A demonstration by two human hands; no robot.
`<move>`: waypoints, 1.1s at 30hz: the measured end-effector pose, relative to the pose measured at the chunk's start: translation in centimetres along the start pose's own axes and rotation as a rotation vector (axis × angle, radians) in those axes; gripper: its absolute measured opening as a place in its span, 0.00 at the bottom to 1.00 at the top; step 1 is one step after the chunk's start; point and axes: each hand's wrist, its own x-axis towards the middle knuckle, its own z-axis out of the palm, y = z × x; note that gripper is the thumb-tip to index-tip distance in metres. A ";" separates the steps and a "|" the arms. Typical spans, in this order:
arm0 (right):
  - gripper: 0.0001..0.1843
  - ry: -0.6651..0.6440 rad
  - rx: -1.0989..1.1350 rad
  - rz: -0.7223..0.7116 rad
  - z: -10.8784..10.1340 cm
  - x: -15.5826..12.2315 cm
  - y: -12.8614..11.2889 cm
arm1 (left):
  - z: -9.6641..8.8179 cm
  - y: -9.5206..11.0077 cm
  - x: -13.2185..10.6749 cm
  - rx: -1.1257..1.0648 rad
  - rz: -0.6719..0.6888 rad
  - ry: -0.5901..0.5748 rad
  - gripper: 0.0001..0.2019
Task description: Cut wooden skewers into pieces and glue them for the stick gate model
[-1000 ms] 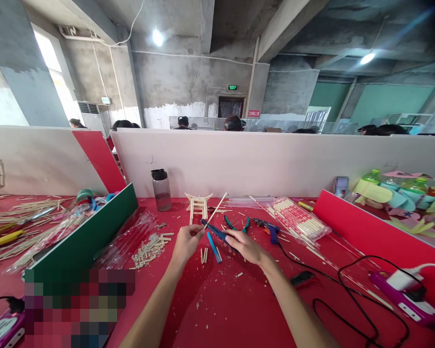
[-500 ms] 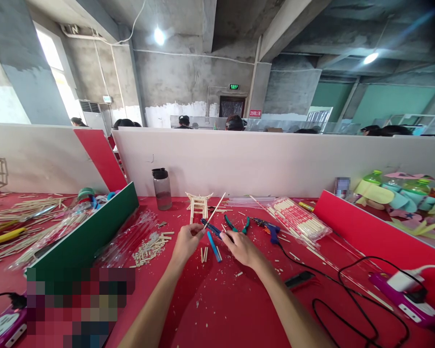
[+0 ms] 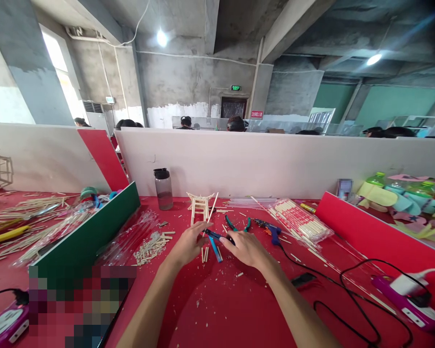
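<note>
A thin wooden stick (image 3: pixel 213 207) rises at a slant from the fingers of my left hand (image 3: pixel 189 242), which is closed on its lower end. My right hand (image 3: pixel 247 247) grips a dark blue pliers-like tool (image 3: pixel 213 235); its tip reaches the stick close to my left fingertips. Whether the jaws touch the stick is hard to see. Just beneath the tool lie a light blue marker-like rod (image 3: pixel 215 250) and a few short stick pieces (image 3: pixel 205 254). Behind my left hand stands a small frame of glued sticks (image 3: pixel 200 205), its lower part partly hidden.
Green-handled pliers (image 3: pixel 238 224) and a blue glue gun (image 3: pixel 273 233) with a black cord lie to the right, before bagged sticks (image 3: pixel 300 218). Cut pieces (image 3: pixel 148 249) are heaped at left. A bottle (image 3: pixel 163 191) stands by the white partition (image 3: pixel 275 162); green (image 3: pixel 94 232) and red (image 3: pixel 366 222) dividers flank the table.
The stick has become more upright and moved slightly lower. My left hand has turned, its fingers now over the stick's lower end. The tool remains in my right hand.
</note>
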 end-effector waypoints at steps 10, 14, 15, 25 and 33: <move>0.30 0.002 -0.116 -0.006 -0.1 -0.8 0.0 | -0.6 1.1 0.0 -0.109 -0.105 -0.046 0.27; 0.31 -0.014 -0.114 0.013 0.6 -0.7 -0.2 | -0.4 0.8 0.1 -0.144 -0.139 -0.051 0.24; 0.32 -0.019 -0.114 0.013 0.7 -0.7 -0.2 | -0.3 0.7 0.1 -0.149 -0.141 -0.051 0.24; 0.35 -0.018 -0.141 0.003 1.0 -0.1 0.0 | -0.5 0.7 0.3 -0.168 -0.202 -0.030 0.23; 0.36 -0.010 -0.115 0.055 0.0 -1.1 1.2 | -1.0 1.2 0.4 -0.307 -0.310 -0.009 0.23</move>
